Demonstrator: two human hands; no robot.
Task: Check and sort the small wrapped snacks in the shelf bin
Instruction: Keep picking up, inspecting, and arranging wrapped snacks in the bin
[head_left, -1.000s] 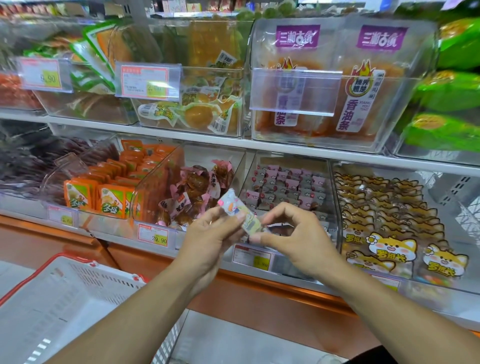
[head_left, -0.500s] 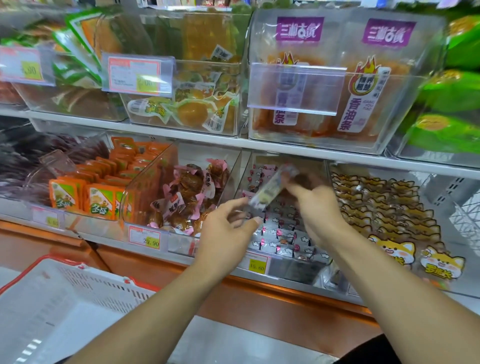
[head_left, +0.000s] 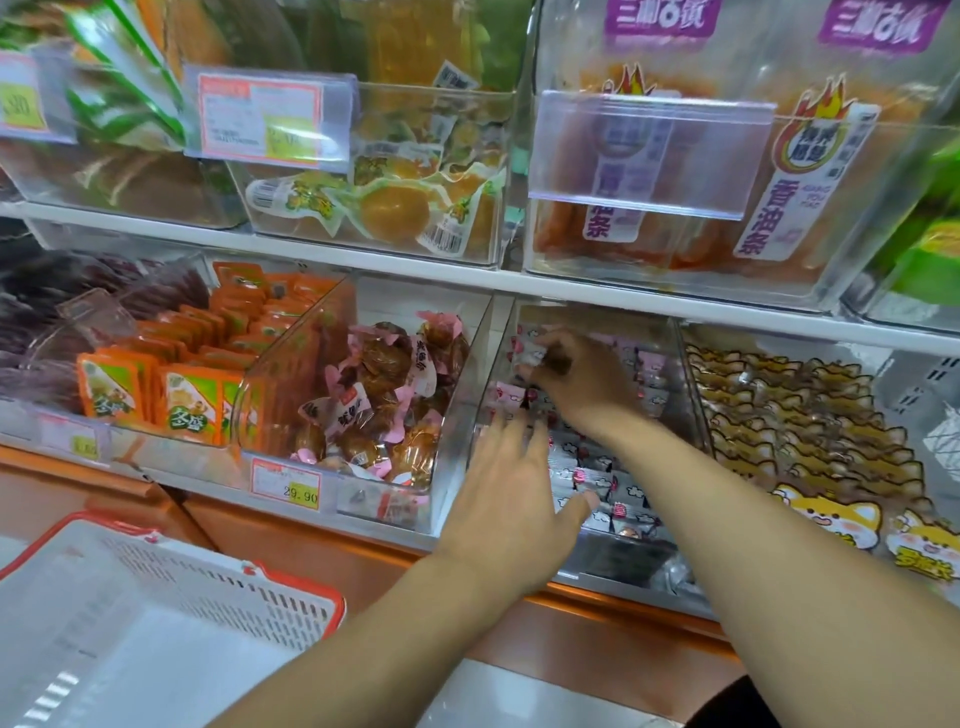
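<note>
A clear shelf bin (head_left: 618, 558) on the lower shelf holds several small wrapped snacks (head_left: 597, 478) in pink and white wrappers, laid in rows. My right hand (head_left: 576, 379) reaches deep into the bin and pinches one small wrapped snack (head_left: 530, 357) at its fingertips, low over the back rows. My left hand (head_left: 511, 488) hovers at the bin's front left with fingers spread and nothing in it, its fingertips over the front rows. My arms hide part of the rows.
A white basket with a red rim (head_left: 291, 577) sits at lower left. Left of the bin are brown snacks in pink wrappers (head_left: 384, 395) and orange packets (head_left: 176, 395); right of it, yellow cat-face packets (head_left: 810, 447). The upper shelf edge (head_left: 519, 283) overhangs the bin.
Both hands held one snack in front of the shelf. My right hand then carried it up and into the back of the bin; my left hand let go and moved to the bin's front.
</note>
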